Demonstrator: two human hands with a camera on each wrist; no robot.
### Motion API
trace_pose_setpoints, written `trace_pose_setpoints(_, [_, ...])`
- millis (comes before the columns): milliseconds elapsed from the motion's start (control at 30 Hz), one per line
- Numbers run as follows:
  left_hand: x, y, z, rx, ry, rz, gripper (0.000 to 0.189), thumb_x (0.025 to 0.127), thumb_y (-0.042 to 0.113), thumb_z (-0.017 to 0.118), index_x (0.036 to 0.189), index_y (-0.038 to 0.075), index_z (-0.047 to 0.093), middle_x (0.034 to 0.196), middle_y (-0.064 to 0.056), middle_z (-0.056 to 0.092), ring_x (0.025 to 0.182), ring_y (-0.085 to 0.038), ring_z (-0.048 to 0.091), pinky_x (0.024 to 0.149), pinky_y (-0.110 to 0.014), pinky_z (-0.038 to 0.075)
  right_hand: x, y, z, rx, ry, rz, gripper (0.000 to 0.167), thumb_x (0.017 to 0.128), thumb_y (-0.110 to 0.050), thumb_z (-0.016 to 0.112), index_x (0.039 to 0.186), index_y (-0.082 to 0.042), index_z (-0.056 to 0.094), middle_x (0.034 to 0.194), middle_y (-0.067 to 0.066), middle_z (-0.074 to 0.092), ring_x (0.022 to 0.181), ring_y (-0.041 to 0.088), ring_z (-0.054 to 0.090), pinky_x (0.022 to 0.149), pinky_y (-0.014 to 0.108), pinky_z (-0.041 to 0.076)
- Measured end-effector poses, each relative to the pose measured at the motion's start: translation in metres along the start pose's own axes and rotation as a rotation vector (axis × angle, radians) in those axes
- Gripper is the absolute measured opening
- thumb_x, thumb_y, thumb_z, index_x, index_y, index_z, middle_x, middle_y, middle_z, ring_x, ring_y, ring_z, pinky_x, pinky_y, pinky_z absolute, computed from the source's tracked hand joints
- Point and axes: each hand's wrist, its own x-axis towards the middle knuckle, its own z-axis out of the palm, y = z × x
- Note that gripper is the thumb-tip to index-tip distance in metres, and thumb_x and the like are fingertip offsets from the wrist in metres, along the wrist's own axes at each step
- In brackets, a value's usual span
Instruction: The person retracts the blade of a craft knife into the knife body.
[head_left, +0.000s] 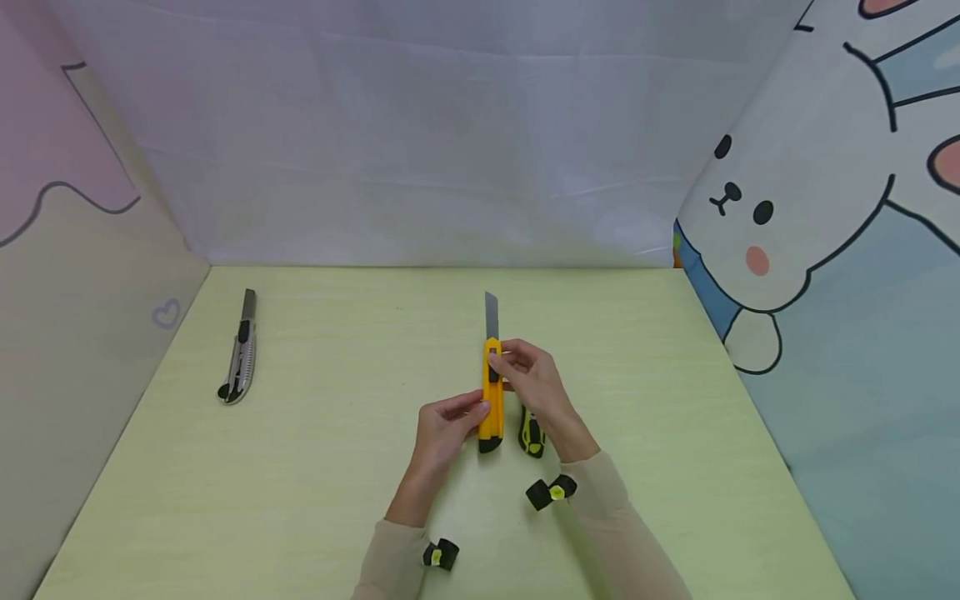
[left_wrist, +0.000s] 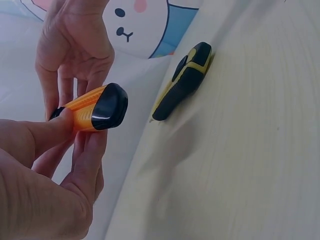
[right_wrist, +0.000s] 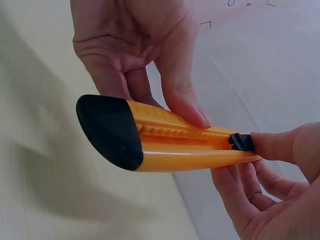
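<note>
A yellow utility knife (head_left: 491, 423) is held above the table, its blade (head_left: 492, 317) out and pointing away from me. My left hand (head_left: 444, 429) pinches the lower handle between thumb and fingers, near the black end cap (right_wrist: 111, 132). Higher up, my right hand (head_left: 538, 387) grips the handle from the right. The right thumb is on the black slider (right_wrist: 242, 142), with fingers under the handle. Below the right hand, a green-and-black utility knife (head_left: 532, 437) lies on the table, its far part hidden by that hand.
A silver utility knife (head_left: 241, 362) with its blade out lies at the table's left side. The pale table (head_left: 360, 350) meets a white cloth wall (head_left: 420, 167) at the back. Printed panels stand at left and right, the right one with a cartoon rabbit (head_left: 795, 183).
</note>
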Motion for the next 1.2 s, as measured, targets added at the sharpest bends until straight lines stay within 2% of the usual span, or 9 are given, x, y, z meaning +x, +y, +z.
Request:
trace_pose_setpoints(467, [0.0016,-0.0037,-0.0001,0.002,-0.001,-0.005,0.031,0.094,0.012,0.076,0.121,-0.004,0.073,0.112,-0.018,0.075,0.09,-0.019,0.073,0.076,-0.027,0.06,0.002,0.0035,-0.0015,0.039,-0.007,0.028,0.03,0.1,-0.017,0.069,0.125,0.0,0.066,0.1,0.008,0.067,0.088,0.017,0.066,0.087,0.042,0.059])
trace_pose_setpoints(767, [0.0038,-0.0024,0.0027,-0.023,0.0,0.0,0.031,0.094,0.011,0.076,0.121,-0.004,0.073,0.112,-0.018,0.075,0.09,-0.018,0.073,0.078,-0.029,0.061,0.001,0.0014,0.0002,-0.032,0.025,0.043,0.035,0.101,-0.03,0.068,0.128,-0.007,0.067,0.111,0.011,0.071,0.097,0.023,0.067,0.087,0.039,0.059])
trace_pose_setpoints(1000, [0.0034,-0.0014,0.0048,-0.038,0.002,0.004,0.03,0.093,0.009,0.077,0.12,-0.006,0.073,0.112,-0.019,0.074,0.091,-0.019,0.073,0.08,-0.03,0.061,0.0017,0.0014,0.0027,-0.025,0.088,0.063,0.03,0.1,-0.032,0.069,0.12,-0.01,0.071,0.104,0.01,0.073,0.094,0.025,0.064,0.084,0.038,0.059])
trace_pose_setpoints(1200, [0.0022,-0.0027,0.0055,-0.03,0.017,0.001,0.03,0.094,0.01,0.077,0.119,-0.005,0.073,0.113,-0.02,0.074,0.09,-0.018,0.073,0.079,-0.03,0.061,0.0031,0.0045,0.0037,0.019,0.093,0.054,0.028,0.099,-0.029,0.071,0.118,-0.008,0.071,0.1,0.009,0.072,0.09,0.023,0.063,0.081,0.035,0.057])
